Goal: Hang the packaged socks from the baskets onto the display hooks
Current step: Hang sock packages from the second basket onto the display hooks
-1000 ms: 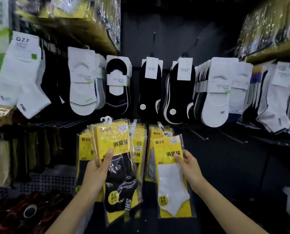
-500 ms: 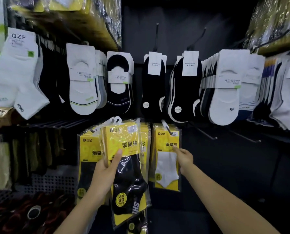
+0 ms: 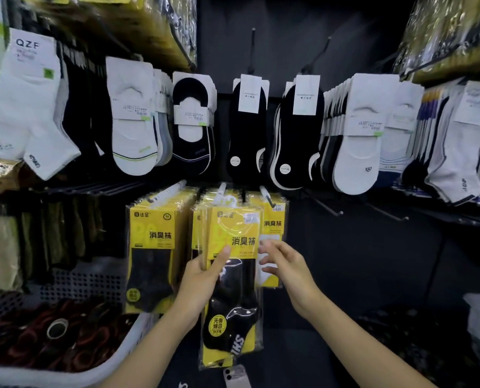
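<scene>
The right hand has let go of the white-sock pack, which now hangs on its hook. Fingers loose and empty, it reaches toward the black-sock packs gripped by the left hand, probably for the next one.

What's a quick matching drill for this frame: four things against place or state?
Things:
1. left hand
2. right hand
3. QZF sock
4. basket

Place or state:
A. lower left corner
B. fingers spread, gripping nothing
C. hangs at upper left
D. grips the black-sock pack

Pairs: 1-D, 2-B, 3-C, 4-A
</scene>
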Action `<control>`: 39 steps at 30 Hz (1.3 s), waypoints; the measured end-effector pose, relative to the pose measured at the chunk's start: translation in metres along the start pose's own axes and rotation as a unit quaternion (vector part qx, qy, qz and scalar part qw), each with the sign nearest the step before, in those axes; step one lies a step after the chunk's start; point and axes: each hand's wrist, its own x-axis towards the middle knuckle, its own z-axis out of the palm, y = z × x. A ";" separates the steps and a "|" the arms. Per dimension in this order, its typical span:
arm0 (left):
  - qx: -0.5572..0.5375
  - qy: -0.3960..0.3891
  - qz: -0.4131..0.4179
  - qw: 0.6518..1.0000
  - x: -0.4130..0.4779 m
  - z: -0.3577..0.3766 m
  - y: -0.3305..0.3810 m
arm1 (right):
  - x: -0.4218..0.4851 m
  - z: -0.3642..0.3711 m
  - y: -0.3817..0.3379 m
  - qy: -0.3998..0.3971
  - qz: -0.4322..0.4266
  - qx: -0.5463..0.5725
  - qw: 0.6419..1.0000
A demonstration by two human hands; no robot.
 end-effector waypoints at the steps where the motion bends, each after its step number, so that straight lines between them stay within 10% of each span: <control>1: -0.009 0.003 -0.015 1.000 -0.002 0.006 0.000 | -0.004 0.000 -0.002 -0.002 -0.002 -0.001 1.000; 27: 0.069 0.106 0.057 0.990 0.025 -0.042 0.009 | 0.054 -0.035 -0.004 0.092 0.015 -0.044 0.995; 39: 0.043 0.093 0.052 0.993 0.024 -0.033 0.001 | 0.083 -0.024 0.024 0.265 0.099 -0.002 0.959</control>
